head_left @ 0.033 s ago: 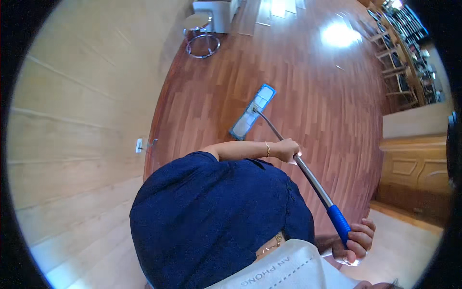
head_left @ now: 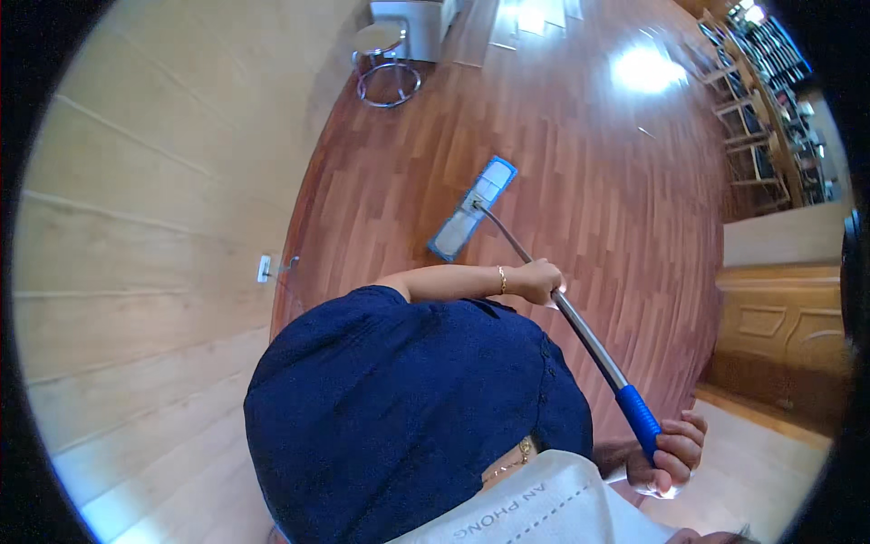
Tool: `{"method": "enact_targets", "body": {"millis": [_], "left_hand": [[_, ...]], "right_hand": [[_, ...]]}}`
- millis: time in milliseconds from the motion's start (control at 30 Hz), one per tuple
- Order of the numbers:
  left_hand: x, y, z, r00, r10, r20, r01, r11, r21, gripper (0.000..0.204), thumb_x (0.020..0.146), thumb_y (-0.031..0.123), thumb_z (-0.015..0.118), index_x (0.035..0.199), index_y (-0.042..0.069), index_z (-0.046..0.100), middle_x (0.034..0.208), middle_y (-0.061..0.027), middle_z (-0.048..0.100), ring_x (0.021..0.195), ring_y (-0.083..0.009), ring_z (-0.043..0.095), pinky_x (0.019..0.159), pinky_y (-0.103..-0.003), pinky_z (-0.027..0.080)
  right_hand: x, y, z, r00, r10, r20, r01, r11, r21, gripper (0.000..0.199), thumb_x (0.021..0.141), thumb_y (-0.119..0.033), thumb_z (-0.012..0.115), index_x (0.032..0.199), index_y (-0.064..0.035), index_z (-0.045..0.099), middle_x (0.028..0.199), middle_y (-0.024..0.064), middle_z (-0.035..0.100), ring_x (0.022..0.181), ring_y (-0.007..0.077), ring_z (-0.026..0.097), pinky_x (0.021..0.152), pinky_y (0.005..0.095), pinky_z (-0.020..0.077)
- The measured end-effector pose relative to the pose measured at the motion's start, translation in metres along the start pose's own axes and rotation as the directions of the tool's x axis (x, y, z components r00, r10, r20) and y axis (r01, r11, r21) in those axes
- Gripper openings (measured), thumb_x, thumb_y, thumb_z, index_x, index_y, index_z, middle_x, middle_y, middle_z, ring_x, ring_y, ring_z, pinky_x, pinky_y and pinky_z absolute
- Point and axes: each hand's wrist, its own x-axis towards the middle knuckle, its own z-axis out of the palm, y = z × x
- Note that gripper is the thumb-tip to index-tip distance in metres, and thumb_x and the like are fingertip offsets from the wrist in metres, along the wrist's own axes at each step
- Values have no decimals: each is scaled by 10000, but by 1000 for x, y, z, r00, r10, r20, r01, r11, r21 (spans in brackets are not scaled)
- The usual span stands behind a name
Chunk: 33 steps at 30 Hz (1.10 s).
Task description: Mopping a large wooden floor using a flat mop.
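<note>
A flat floor mop (head_left: 472,208) with a blue-edged, pale rectangular head lies against the wooden floor ahead of me, its head set at a slant. From that head a metal pole (head_left: 594,344) runs back towards my lower right and ends in a ribbed blue grip (head_left: 638,417). My left hand (head_left: 538,279), with a gold bracelet at the wrist, is closed around the middle of the pole. At the pole's end, my right hand (head_left: 678,453) wraps its fingers around the blue grip.
A pale wall (head_left: 136,236) with a socket (head_left: 264,268) and plugged cord runs along the left. A round stool (head_left: 385,63) stands beside a white cabinet (head_left: 415,32) at the far left. Chairs (head_left: 752,136) line a long table at the far right, and a wooden cabinet (head_left: 775,326) is nearer.
The mop head has shifted slightly left and a little nearer to me across the floor. Both hands keep the same grip, and the view has turned slightly.
</note>
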Motion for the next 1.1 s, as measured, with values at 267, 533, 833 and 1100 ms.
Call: {"method": "enact_targets", "body": {"millis": [267, 533, 833, 1100], "left_hand": [[-86, -48, -27, 931, -253, -262, 314, 923, 222, 187, 677, 298, 634, 623, 120, 614, 709, -142, 633, 730, -355, 626, 652, -499, 468], [-177, -60, -40, 813, -441, -381, 549, 797, 250, 80, 629, 199, 625, 660, 125, 629, 728, -132, 641, 764, -344, 633, 659, -497, 469], [-244, -54, -56, 622, -504, -600, 740, 629, 238, 360, 854, 431, 587, 660, 129, 611, 768, -95, 643, 852, -301, 626, 738, -478, 435], [-226, -57, -114, 640, -455, -619, 735, 597, 321, 334, 828, 401, 650, 699, 94, 617, 746, -119, 635, 778, -323, 632, 657, -460, 476]], "right_hand": [[6, 33, 65, 992, 128, 6, -118, 891, 438, 493, 916, -499, 529, 661, -79, 481, 582, 65, 482, 526, 224, 524, 596, 421, 454], [16, 77, 120, 875, -204, 438, -329, 414, 849, 386, 790, -370, 701, 945, -27, 618, 773, 125, 653, 809, 331, 640, 742, 484, 462], [15, 44, 166, 721, -176, 671, -635, 220, 740, 192, 744, -153, 692, 649, -49, 561, 651, 69, 580, 739, 257, 641, 911, 484, 421], [34, 31, 197, 699, -171, 695, -585, 423, 692, 191, 754, -79, 716, 658, -53, 552, 730, 84, 624, 789, 227, 640, 945, 450, 407]]}}
